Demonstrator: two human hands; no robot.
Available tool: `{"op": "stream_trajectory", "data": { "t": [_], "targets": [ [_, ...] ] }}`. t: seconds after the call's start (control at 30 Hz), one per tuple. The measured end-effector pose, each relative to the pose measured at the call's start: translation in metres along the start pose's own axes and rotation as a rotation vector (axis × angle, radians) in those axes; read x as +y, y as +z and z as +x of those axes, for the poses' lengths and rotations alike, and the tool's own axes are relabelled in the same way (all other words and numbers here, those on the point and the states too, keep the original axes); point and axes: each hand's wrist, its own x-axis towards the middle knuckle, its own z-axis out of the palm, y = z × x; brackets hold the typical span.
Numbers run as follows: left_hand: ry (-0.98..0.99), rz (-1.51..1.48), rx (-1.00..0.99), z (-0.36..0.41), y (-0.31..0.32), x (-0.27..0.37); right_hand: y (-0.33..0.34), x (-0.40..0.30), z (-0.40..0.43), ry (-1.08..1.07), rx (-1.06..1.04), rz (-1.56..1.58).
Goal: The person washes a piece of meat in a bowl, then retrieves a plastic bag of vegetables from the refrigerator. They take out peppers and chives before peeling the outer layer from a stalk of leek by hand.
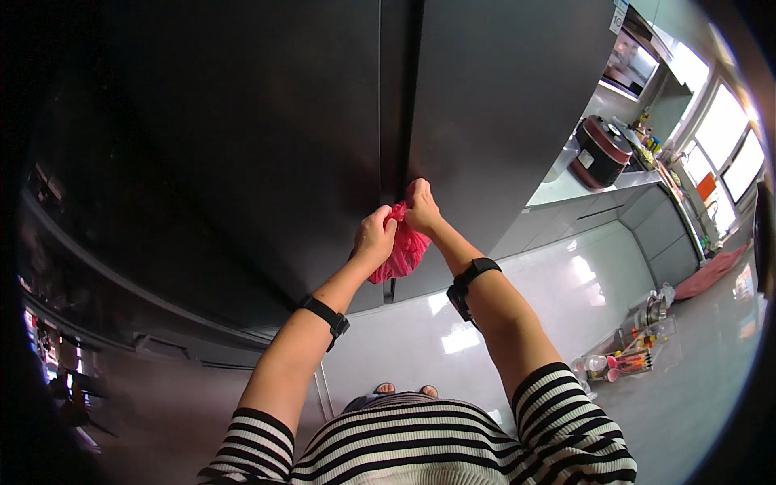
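Observation:
A red plastic bag [403, 257] hangs between my two hands, bunched at its top; what it contains is hidden. My left hand [374, 235] grips the gathered top from the left. The right hand [422, 206] pinches the bag's upper edge a little higher and to the right. Both hands are in front of a tall dark two-door cabinet or refrigerator [485, 121], close to the vertical gap [397, 121] between its doors. The doors look closed.
To the right, a red and black electric cooker [603, 151] stands on a white counter [561, 189]. A rack with utensils and clear containers [630, 361] is at the lower right. Beneath me lies a glossy pale floor [418, 345]. Windows [721, 130] are at the far right.

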Motion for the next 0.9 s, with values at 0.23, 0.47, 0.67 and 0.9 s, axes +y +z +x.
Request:
{"op": "stream_trajectory", "data": {
  "t": [0.23,0.47,0.67,0.9],
  "targets": [
    [0.066,-0.054,-0.091,0.004,0.015,-0.011,-0.016,0.022,-0.042,0.003,-0.244,0.486],
    [0.105,-0.162,-0.312,0.015,0.119,0.044,-0.132,0.075,-0.108,0.162,-0.188,0.547],
    [0.143,-0.262,-0.469,0.022,0.252,0.132,-0.242,0.164,-0.151,0.148,0.108,0.114],
    [0.219,-0.33,-0.745,0.034,0.432,0.249,-0.395,0.306,-0.217,0.421,0.26,-0.091]
  ]
}}
